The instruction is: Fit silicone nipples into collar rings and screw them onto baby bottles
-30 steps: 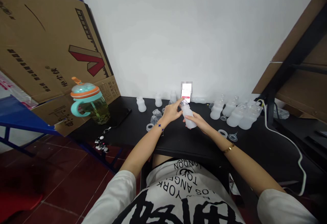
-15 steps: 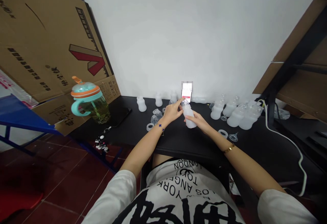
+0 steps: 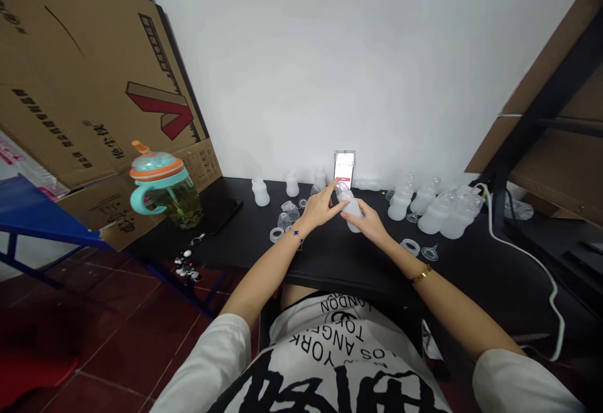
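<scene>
The right hand (image 3: 370, 224) is wrapped around the body of a translucent white baby bottle (image 3: 353, 209), holding it just above the black table (image 3: 245, 237), in front of the person's chest. The bottle is tilted, its upper end pointing away from the person and slightly to the left. The left hand (image 3: 319, 207) comes in from the other side. Its fingers (image 3: 335, 194) are stretched out and laid on the bottle's neck and top, touching it, but whether they pinch the top or only rest on it cannot be told. The two hands meet at the bottle, the left at its upper end and the right on its lower part. The left wrist wears a thin chain with blue charms (image 3: 296, 232), the right a gold bracelet (image 3: 421, 274).

Just behind the bottle a lit phone (image 3: 344, 170) stands upright against the white wall. To the right, well apart from the hands, a cluster of similar bottles (image 3: 438, 212) lies and stands together, with a screw ring (image 3: 411, 246) and a clear teat (image 3: 429, 253) in front of it. Left of the hands lie another ring (image 3: 276, 234) and a few clear parts (image 3: 286, 215), and further back two small bottles (image 3: 260, 192) stand near the wall. At the table's left end a sippy cup (image 3: 162, 187) with an orange and teal lid holds greenish liquid, beside a leaning cardboard box (image 3: 94, 73). A white cable (image 3: 522, 249) runs along the right side
</scene>
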